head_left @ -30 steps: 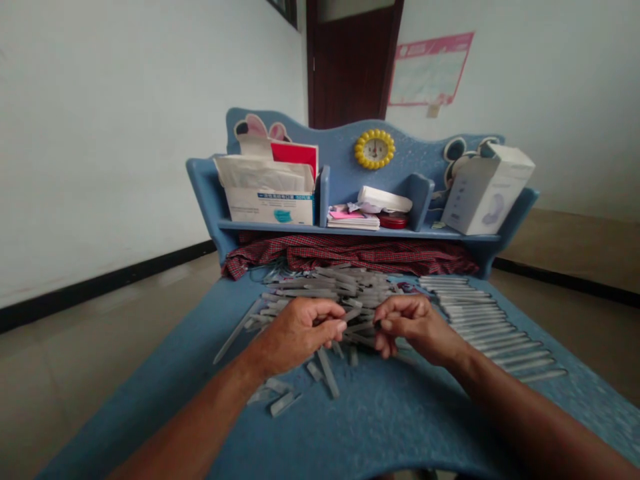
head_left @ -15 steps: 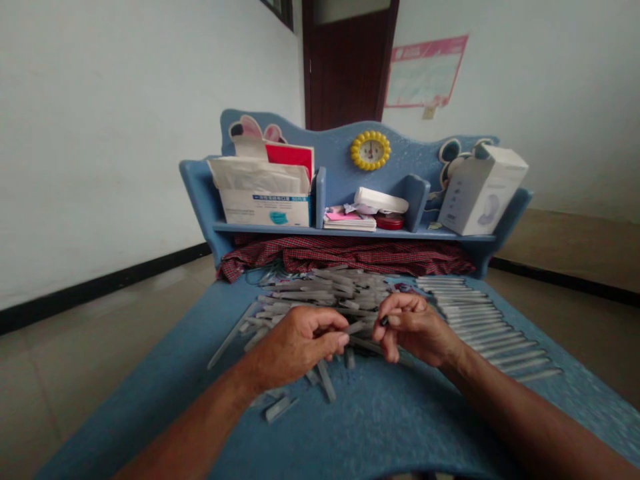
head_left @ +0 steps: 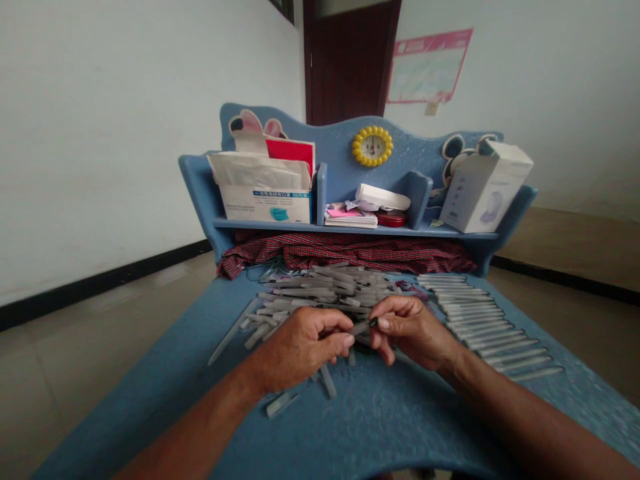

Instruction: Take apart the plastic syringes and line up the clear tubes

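My left hand (head_left: pixel 300 347) and my right hand (head_left: pixel 410 331) meet over the blue desk (head_left: pixel 390 420), both with fingers curled. Between their fingertips they pinch one short grey plastic stick (head_left: pixel 361 327). Just behind the hands lies a loose pile of grey sticks (head_left: pixel 325 293). A few stray grey pieces (head_left: pixel 281 403) rest on the desk below my left hand. To the right, longer grey sticks lie side by side in a neat row (head_left: pixel 487 327).
A red checked cloth (head_left: pixel 350 252) is bunched under the desk's shelf. The shelf holds a white mask box (head_left: pixel 265 193), stacked papers (head_left: pixel 350 219), a red tin (head_left: pixel 393 220) and a tilted white carton (head_left: pixel 483 190). A yellow clock (head_left: pixel 373 147) is on the back panel.
Both hands have stayed together in front of the pile, working the grey stick between their fingertips. The view has shifted slightly.
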A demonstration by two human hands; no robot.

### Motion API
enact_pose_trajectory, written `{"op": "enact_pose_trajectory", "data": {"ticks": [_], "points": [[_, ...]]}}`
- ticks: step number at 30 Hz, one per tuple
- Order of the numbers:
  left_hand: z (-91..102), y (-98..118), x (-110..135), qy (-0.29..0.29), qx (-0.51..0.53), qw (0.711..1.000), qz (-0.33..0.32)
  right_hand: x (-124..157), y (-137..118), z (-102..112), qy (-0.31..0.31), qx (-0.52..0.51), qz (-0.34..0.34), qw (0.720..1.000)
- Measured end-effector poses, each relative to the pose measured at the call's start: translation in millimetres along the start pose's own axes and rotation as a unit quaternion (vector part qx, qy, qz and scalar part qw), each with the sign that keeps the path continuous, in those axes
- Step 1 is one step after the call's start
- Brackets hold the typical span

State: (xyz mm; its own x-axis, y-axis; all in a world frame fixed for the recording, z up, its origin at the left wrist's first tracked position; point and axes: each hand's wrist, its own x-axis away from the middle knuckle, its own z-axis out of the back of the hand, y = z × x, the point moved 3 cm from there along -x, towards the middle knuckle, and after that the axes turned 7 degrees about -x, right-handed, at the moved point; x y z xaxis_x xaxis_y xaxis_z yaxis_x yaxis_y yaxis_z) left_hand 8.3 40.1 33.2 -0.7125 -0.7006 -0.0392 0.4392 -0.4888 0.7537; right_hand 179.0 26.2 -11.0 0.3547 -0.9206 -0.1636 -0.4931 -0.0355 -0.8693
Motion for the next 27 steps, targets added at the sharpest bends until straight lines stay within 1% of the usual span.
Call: {"op": "enact_pose_trajectory", "data": {"ticks": [6, 13, 20, 27], "points": [[-1.0, 0.2, -0.7, 0.001, 0.017, 1.0, 0.009, 0.0, -0.2, -0.1, 0.012, 0.009, 0.005, 1.0], [-1.8, -2.8, -1.1, -0.016, 0.0, 1.0, 0.012, -0.1, 0.4, 0.5, 0.024, 0.025, 0.013, 0.999], [-1.3, -3.2, -0.8, -0.032, 0.009, 0.999, 0.035, 0.2, 3.7, 0.8, 0.032, 0.04, 0.017, 0.999], [-3.6, -8.9, -1.5, -0.047, 0.066, 0.995, 0.056, 1.1, 1.7, 0.4, 0.035, 0.115, 0.027, 0.992]]}}
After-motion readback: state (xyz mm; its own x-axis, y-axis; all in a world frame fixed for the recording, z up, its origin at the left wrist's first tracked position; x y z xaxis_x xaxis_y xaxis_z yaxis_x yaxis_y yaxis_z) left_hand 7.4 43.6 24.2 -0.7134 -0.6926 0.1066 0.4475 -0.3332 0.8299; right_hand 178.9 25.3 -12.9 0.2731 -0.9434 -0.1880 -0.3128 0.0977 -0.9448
